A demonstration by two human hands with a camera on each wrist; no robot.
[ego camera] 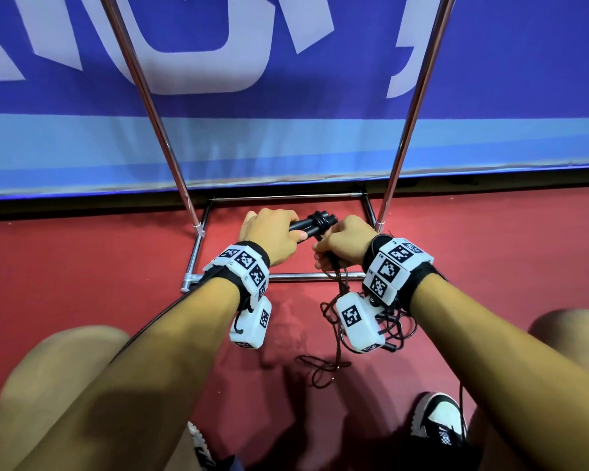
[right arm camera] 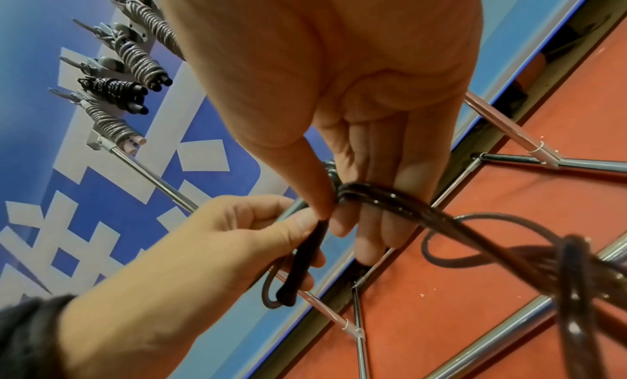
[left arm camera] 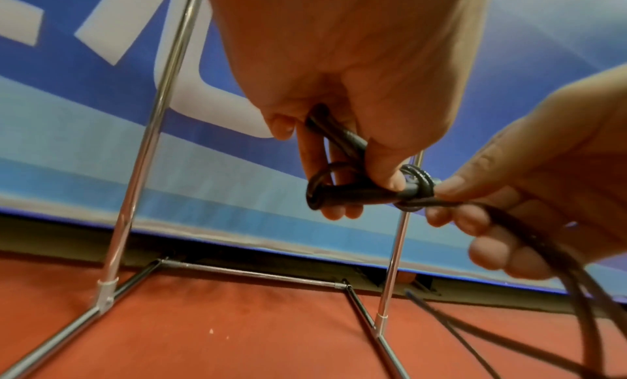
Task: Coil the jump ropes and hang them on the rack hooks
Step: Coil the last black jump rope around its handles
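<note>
My left hand [ego camera: 272,232] grips the two black handles [ego camera: 315,222] of a dark jump rope, held side by side just above the rack's base. A few turns of the rope [left arm camera: 419,182] are wound round the handles near their far end. My right hand [ego camera: 337,246] pinches the rope [right arm camera: 380,197] between thumb and fingers right beside those turns. The loose rest of the rope [ego camera: 323,365] hangs from that hand and lies tangled on the red floor. In the right wrist view the left hand [right arm camera: 237,237] holds the handles [right arm camera: 302,264] in its curled fingers.
The chrome rack [ego camera: 150,96] stands against a blue banner [ego camera: 286,147], its base bars [ego camera: 306,276] on the red floor under my hands. Several coiled ropes [right arm camera: 132,60] hang on hooks at the rack's top. My knees and shoes [ego camera: 439,419] are near the bottom edge.
</note>
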